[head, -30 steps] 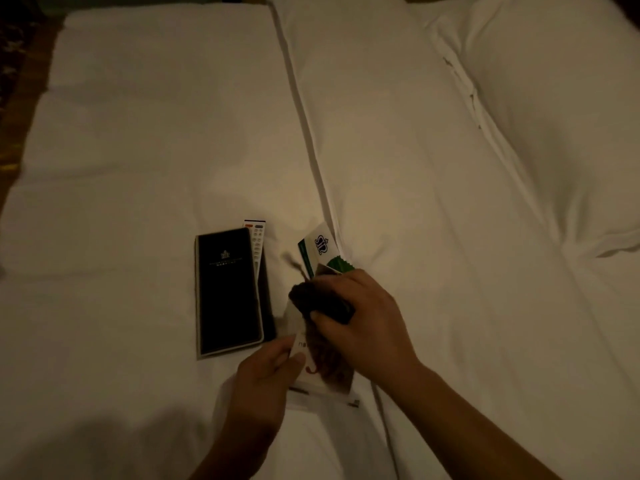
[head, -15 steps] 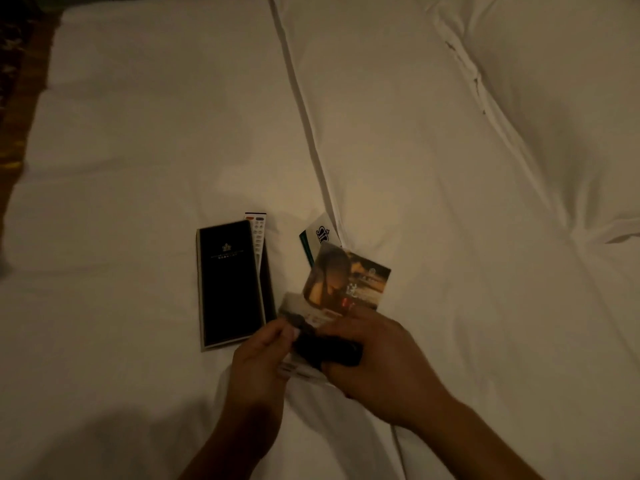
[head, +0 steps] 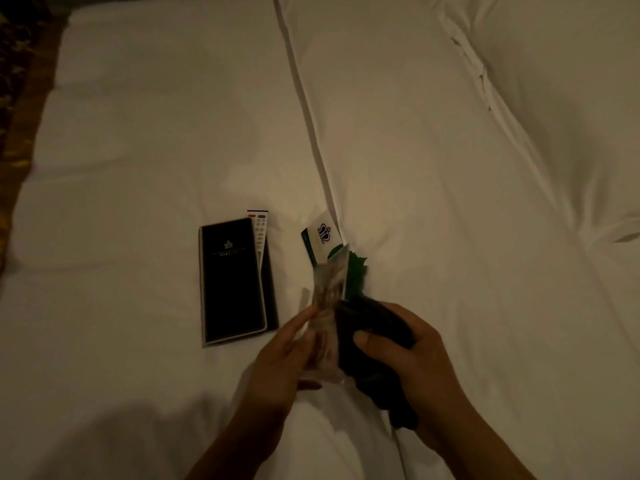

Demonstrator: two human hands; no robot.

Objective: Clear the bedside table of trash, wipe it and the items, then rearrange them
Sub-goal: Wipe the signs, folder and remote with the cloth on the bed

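So, the printed card (head: 328, 306) is up on edge between the two hands, low and centre in the view, its picture side turned mostly away and blurred. The left hand (head: 280, 362) pinches its near edge, fingers closed on it, thumb side toward the camera. The right hand (head: 412, 362) is wrapped around a dark cloth (head: 372, 344), fingers curled tight over it, and the cloth is pressed flat against the card's right face; a tail of cloth hangs down below the palm.

Just beyond the card, a white leaflet with a crest and green edge (head: 323, 239) lies on the bedding, its far corner tucked against the seam, with a dark green leafy print showing beside it. To the left, apart from the hands, a black folder with a small gold emblem (head: 230, 282) lies flat, and a white remote control (head: 259, 233) pokes out from under its right edge, buttons visible at the top.

All of it sits on a white bed cover (head: 138, 133), smooth on the left and rumpled near the wrists. A long seam runs from the top down toward the hands. A puffy white pillow (head: 554, 116) fills the right. At far left, a strip of dark patterned floor (head: 14, 98) shows. The light is dim and warm.
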